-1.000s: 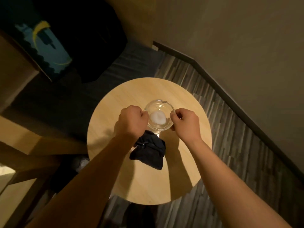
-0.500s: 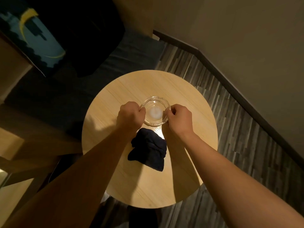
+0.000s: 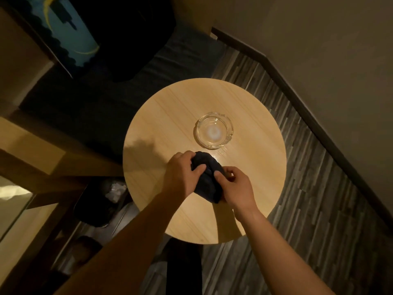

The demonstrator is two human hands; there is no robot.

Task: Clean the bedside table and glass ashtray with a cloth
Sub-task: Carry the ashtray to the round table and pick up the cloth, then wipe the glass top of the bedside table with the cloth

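Observation:
A round light-wood bedside table (image 3: 170, 116) fills the middle of the view. A clear glass ashtray (image 3: 214, 130) stands on it, right of centre, with nothing touching it. Just in front of the ashtray lies a dark bunched cloth (image 3: 207, 186). My left hand (image 3: 182, 173) grips the cloth's left and top side, thumb pressed into it. My right hand (image 3: 236, 186) pinches the cloth's right side with thumb and fingers. Part of the cloth is hidden under both hands.
A black waste bin (image 3: 100, 201) with crumpled paper stands on the floor left of the table. A dark bed or sofa (image 3: 119, 86) lies behind the table. A wall with dark skirting (image 3: 319, 133) runs along the right over striped flooring.
Both hands let go of the ashtray's rim and came back toward me onto the cloth. The ashtray stays standing on the table. The camera view has shifted.

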